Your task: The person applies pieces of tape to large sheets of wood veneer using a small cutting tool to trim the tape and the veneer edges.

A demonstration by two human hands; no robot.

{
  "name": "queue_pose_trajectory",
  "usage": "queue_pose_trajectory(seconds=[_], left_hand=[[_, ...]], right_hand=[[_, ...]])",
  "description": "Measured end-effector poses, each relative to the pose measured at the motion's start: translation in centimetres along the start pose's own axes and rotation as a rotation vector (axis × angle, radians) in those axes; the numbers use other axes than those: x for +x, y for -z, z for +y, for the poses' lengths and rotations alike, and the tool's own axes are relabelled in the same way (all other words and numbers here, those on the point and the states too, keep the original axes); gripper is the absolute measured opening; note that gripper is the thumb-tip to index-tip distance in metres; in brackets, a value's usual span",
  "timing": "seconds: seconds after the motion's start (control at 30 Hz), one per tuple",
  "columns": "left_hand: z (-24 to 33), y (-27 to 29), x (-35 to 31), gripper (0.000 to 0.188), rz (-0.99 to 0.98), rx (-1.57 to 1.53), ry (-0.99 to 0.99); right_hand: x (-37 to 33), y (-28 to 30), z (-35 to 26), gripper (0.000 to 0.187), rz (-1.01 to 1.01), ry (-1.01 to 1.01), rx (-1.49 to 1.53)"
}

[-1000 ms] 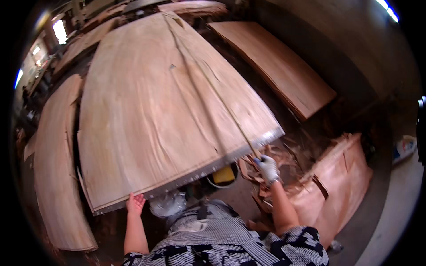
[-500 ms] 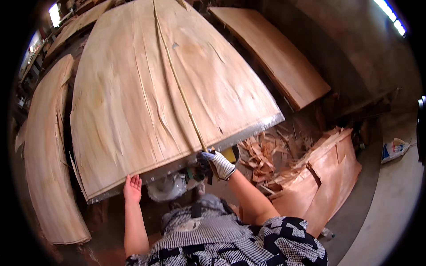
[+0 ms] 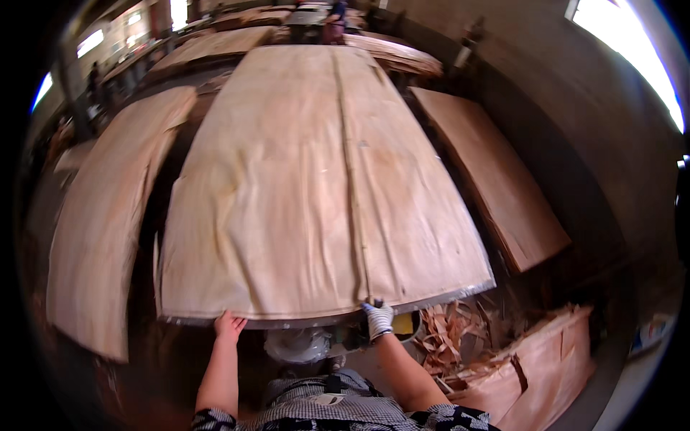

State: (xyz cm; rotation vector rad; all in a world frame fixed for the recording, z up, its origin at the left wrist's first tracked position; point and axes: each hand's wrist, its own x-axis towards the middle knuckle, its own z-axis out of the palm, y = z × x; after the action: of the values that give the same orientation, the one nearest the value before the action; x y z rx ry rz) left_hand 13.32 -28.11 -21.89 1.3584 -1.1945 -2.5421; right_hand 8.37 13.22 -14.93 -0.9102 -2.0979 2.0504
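A large pale wood veneer sheet [image 3: 287, 172] lies rippled on top of a stack in front of me. My left hand [image 3: 230, 325], bare, pinches its near edge left of the middle. At the near edge, right of the middle, my right hand [image 3: 379, 320] wears a striped glove and is closed round the end of a long thin stick [image 3: 353, 187]. The stick runs away from me over the sheet toward its far end. The fingertips of my right hand are partly hidden.
Veneer stacks flank the sheet on the left [image 3: 108, 223] and right [image 3: 496, 179]. Torn veneer scraps [image 3: 447, 334] and a bent pile of veneer [image 3: 532, 381] lie at lower right. Clear plastic wrap [image 3: 298, 345] sits below the near edge. A person [image 3: 335, 25] stands beyond the far end.
The view has lifted, showing more of the far room. The stick now lies straighter away from me, and the sheet's ripples have changed. My left hand has turned and now grips the edge.
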Motion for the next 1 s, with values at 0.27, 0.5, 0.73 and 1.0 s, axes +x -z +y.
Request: queue_pose_trajectory(seconds=[0.27,0.5,0.73,1.0], left_hand=[[-0.4,-2.8,-3.0,0.029,0.107,0.092,0.034],[0.4,-2.9,-4.0,0.028,0.015,0.138,0.059],[0.9,-3.0,-4.9,0.028,-0.012,0.195,0.078],[-2.7,2.5,-9.7,0.033,-0.066,0.765,-0.042]], right_hand=[[3.0,2.4,1.1,0.016,-0.082,-0.090,0.123],[0.1,4.1,1.0,0.015,-0.021,0.051,-0.178],[2.6,0.2,-2.4,0.015,-0.242,0.087,-0.188],[-2.6,0.7,-5.0,0.026,-0.075,0.765,-0.645]])
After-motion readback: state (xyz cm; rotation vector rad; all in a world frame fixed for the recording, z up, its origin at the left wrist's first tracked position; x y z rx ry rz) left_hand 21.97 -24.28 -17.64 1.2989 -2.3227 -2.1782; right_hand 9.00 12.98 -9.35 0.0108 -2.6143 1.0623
